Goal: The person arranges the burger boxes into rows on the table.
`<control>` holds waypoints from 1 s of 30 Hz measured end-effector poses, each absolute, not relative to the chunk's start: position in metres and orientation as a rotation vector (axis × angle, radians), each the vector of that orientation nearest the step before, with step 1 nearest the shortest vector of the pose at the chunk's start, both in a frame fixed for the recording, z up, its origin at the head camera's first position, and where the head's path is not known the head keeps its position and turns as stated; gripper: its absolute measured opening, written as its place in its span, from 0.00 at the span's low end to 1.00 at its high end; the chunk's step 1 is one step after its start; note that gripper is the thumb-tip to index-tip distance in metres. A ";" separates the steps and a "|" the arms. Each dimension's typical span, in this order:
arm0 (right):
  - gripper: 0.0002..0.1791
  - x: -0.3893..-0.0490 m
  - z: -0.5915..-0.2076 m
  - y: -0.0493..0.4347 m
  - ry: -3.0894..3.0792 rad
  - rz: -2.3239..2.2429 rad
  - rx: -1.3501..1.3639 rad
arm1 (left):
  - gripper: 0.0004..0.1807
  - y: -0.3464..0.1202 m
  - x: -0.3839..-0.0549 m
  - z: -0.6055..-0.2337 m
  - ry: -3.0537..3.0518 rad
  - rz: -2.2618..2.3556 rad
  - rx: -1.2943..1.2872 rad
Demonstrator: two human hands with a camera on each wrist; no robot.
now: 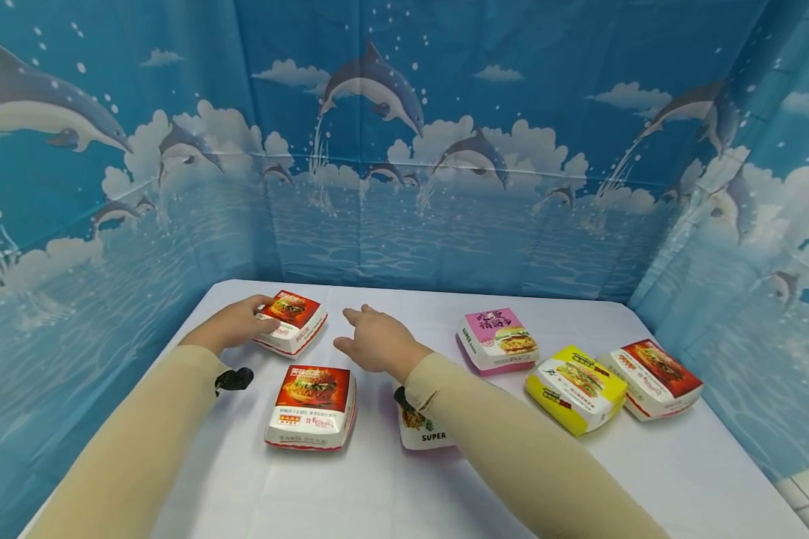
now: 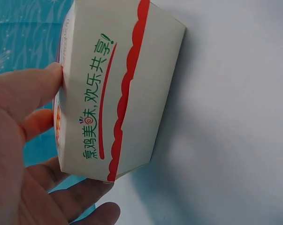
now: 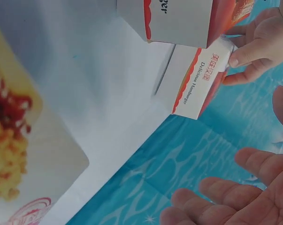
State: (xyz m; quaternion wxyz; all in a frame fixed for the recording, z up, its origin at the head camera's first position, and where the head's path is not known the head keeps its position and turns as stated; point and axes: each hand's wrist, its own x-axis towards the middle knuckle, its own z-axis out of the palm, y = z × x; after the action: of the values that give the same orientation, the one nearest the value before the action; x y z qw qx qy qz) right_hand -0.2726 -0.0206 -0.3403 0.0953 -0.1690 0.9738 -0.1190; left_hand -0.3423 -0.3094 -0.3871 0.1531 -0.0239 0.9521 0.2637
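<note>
At the table's back left, my left hand (image 1: 236, 327) holds a red-and-white hamburger box (image 1: 298, 320) by its left end. In the left wrist view, the thumb lies at the top edge of that box (image 2: 118, 93) while fingers (image 2: 78, 199) bend around its end. My right hand (image 1: 380, 342) hovers over the table to the right of this box, fingers apart and nothing in the grasp. A second red-and-white hamburger box (image 1: 310, 408) sits nearer, between the two forearms. Partly hidden beneath the right forearm is a box marked SUPER (image 1: 423, 436).
Further right stand a pink-and-white hamburger box (image 1: 497, 342), a yellow one (image 1: 576, 388) and another red-and-white one (image 1: 654, 378), the last two close together. A white cloth covers the table (image 1: 216, 479). Blue dolphin-print curtains (image 1: 404, 224) hang behind and at both sides.
</note>
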 end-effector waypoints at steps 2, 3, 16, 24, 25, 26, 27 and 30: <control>0.39 -0.274 -0.342 -0.022 2.888 -0.343 -0.505 | 0.45 -0.307 -0.342 -0.388 2.744 0.751 -0.065; 0.39 -0.275 -0.343 -0.023 2.890 -0.339 -0.506 | 0.45 -0.306 -0.342 -0.389 2.750 0.747 -0.062; 0.38 -0.284 -0.353 -0.036 2.895 -0.280 -0.555 | 0.44 -0.290 -0.337 -0.390 2.771 0.733 -0.036; 0.38 -0.290 -0.357 -0.041 2.904 -0.253 -0.547 | 0.42 -0.278 -0.329 -0.387 2.796 0.747 0.008; 0.38 -0.290 -0.357 -0.041 2.899 -0.255 -0.541 | 0.42 -0.277 -0.328 -0.387 2.796 0.748 0.013; 0.38 -0.291 -0.358 -0.042 2.893 -0.258 -0.535 | 0.41 -0.277 -0.327 -0.387 2.795 0.748 0.017; 0.38 -0.292 -0.358 -0.042 2.887 -0.261 -0.529 | 0.41 -0.276 -0.326 -0.387 2.795 0.750 0.019; 0.38 -0.294 -0.360 -0.043 2.871 -0.269 -0.511 | 0.41 -0.276 -0.325 -0.387 2.793 0.742 0.018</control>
State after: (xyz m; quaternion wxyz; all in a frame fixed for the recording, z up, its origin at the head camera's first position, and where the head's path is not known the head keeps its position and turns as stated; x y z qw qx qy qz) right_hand -0.2941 -0.0432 -0.3602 0.1064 -0.1734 0.9748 -0.0913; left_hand -0.3250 -0.2755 -0.3870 0.1253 0.0061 0.9589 0.2547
